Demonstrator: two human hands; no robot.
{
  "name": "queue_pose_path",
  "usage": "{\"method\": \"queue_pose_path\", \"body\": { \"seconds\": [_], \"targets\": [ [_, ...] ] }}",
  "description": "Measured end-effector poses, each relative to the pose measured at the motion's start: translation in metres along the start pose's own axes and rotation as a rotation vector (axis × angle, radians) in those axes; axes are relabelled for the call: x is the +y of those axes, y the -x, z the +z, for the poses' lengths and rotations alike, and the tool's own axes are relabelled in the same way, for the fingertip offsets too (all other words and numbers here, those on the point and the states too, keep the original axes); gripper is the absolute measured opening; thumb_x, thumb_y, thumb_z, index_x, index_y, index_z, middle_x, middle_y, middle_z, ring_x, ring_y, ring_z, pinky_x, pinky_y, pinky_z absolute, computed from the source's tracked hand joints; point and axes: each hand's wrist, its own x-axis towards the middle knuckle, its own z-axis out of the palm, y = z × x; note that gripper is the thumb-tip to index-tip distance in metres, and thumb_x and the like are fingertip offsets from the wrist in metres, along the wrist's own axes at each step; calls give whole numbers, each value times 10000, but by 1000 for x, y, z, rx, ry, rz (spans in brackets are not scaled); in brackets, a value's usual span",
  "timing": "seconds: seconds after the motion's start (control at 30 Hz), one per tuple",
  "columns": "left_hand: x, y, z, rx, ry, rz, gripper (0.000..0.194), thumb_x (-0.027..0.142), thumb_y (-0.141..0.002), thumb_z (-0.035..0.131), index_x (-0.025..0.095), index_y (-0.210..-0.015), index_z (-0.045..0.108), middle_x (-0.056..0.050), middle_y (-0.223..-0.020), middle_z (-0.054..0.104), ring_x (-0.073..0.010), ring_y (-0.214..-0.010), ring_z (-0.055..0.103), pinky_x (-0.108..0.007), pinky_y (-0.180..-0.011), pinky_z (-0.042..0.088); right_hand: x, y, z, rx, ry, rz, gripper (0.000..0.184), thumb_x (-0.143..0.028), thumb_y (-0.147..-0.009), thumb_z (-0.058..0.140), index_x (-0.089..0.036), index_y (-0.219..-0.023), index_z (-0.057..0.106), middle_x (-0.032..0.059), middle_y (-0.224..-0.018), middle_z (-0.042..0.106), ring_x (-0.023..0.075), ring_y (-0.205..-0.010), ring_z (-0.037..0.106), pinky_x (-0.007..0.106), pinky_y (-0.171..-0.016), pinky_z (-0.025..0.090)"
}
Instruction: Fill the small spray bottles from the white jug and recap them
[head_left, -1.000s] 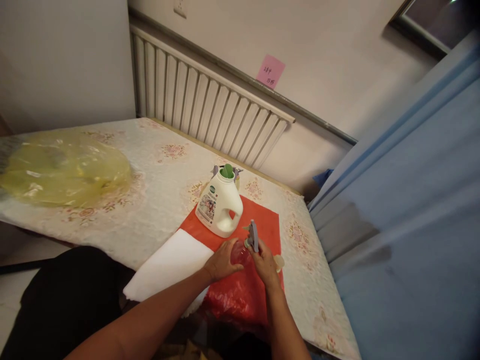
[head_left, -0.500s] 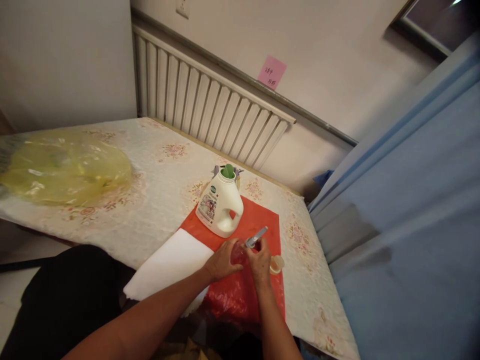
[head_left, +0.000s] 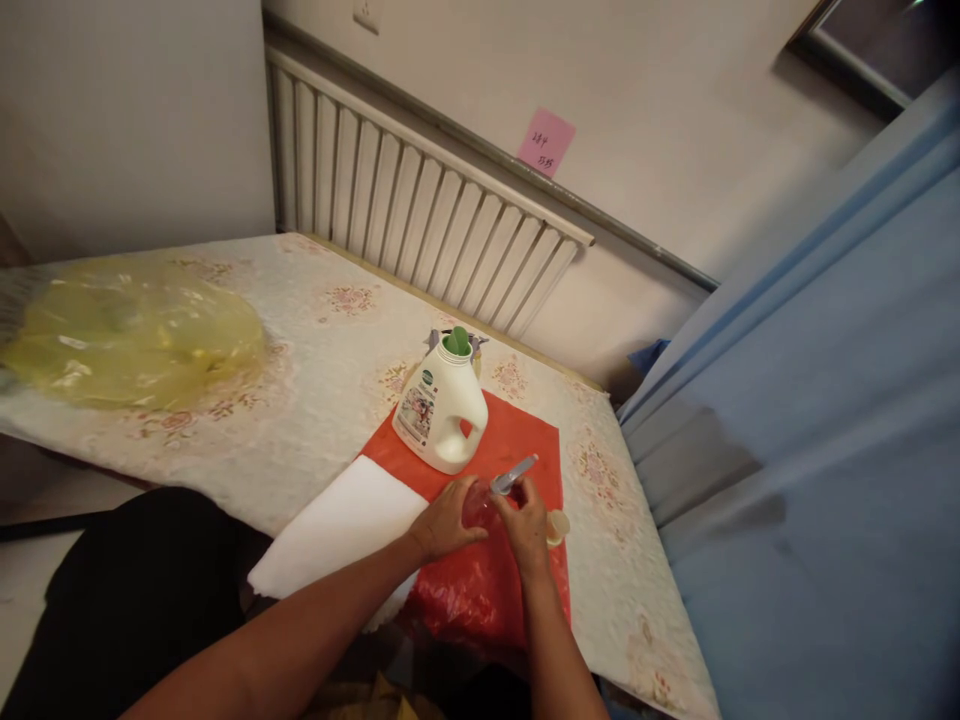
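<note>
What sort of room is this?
Probably a room in a home, though I can't be sure which: a radiator runs along the wall, a blue curtain hangs at the right, and a flower-patterned cloth covers the table.

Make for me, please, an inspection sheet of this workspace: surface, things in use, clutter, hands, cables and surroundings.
Surface: floral tablecloth, with a red sheet and a white cloth on it.
Things in use: see-through bottle with gray spray head at its neck; how tightly it sits cannot be told. White jug upright on the red sheet, a green piece in its mouth.
Clutter: yellow plastic bag; small cream cup or cap.
Hands: left hand grips the bottle; right hand holds the spray head.
Cables: nothing seen.
Surroundings: radiator, pink note with handwriting, blue curtain.
</note>
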Motion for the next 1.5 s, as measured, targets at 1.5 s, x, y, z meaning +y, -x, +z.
{"method": "queue_pose_path", "body": {
  "seconds": [1.5],
  "targets": [
    [0,0,-1,3,-27,17,842,310,-695,768,192,-1415,348,-160,-1409,476,-322,-1333,446,-519,-1122,359,8,7,13,107,-18,24,205,-300,-697,687,-170,-849,642,24,-801,686,191,-753,600,310,-748,472]
  ]
}}
